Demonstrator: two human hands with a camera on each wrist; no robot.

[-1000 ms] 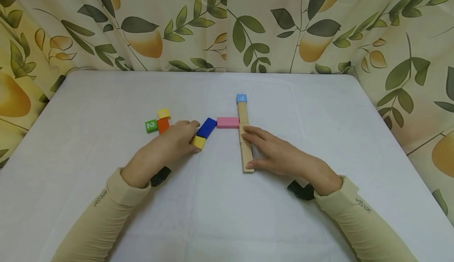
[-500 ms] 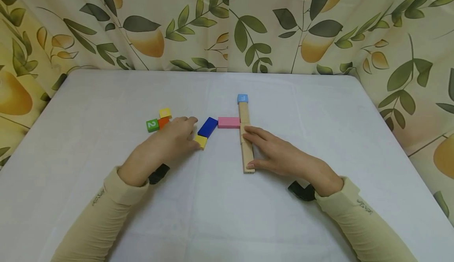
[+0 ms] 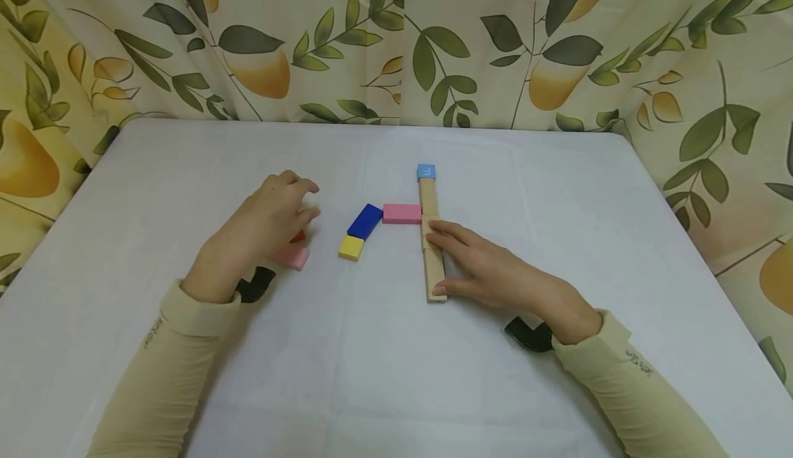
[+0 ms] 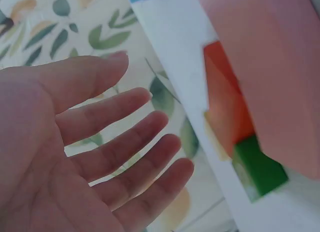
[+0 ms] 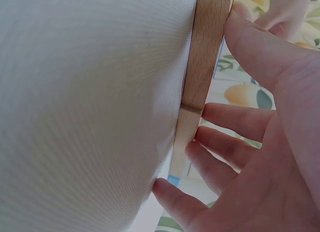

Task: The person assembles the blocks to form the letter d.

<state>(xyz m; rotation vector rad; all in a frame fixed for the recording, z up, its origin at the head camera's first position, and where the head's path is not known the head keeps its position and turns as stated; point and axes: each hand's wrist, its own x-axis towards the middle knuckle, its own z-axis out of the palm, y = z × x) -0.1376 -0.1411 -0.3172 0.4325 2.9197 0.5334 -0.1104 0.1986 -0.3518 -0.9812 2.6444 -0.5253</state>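
5 loosely spread fingers, gripping nothing, belong to the left hand [image 3: 255, 227], which hovers over a small cluster on the left of the white tabletop [image 3: 372, 361]. Beneath it, a pale pink block [image 3: 294, 257] lies beside an orange block [image 4: 227, 102], and a green block [image 4: 260, 167] sits against the orange; the hand hides most of them from the head camera. Further right, a yellow block [image 3: 351, 248] touches the near end of a slanting blue block [image 3: 365, 222], whose far corner meets a pink block [image 3: 402, 214]. That leads to a row of 3 wooden blocks [image 3: 434, 267], capped at its far end by a light blue cube [image 3: 426, 171]. The right hand [image 3: 489, 265], relaxed with fingers extended, rests its thumb on the nearest wooden block and fingertips at the middle 1.
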